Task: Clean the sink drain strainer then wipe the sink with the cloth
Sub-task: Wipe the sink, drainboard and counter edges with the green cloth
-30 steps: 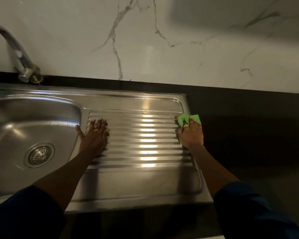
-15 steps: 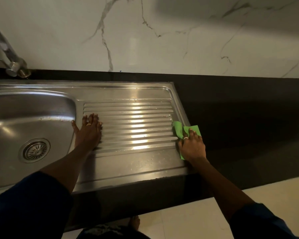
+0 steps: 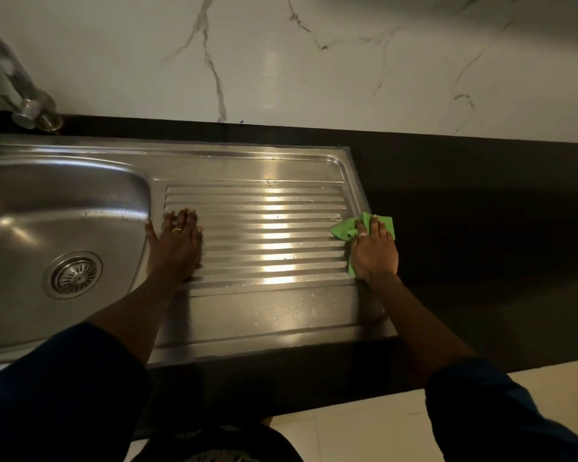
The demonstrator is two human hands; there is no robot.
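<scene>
A stainless steel sink (image 3: pixel 64 201) fills the left of the view, with a round drain strainer (image 3: pixel 75 275) seated in the bowl's floor. To its right lies the ribbed draining board (image 3: pixel 264 228), wet with small drops. My left hand (image 3: pixel 174 245) rests flat with straight fingers on the board's left end, beside the bowl. My right hand (image 3: pixel 374 251) presses a green cloth (image 3: pixel 344 230) flat against the board's right edge, where steel meets the counter. Most of the cloth is hidden under that hand.
A chrome tap (image 3: pixel 24 95) rises at the back left. A dark counter (image 3: pixel 481 211) runs to the right of the sink, under a white marble wall (image 3: pixel 314 61). Pale floor tiles (image 3: pixel 364 428) show below the counter's front edge.
My right hand with the cloth slid toward me along the board's right edge, then back a little. The left hand stayed flat in place. The view tilted down, showing the floor.
</scene>
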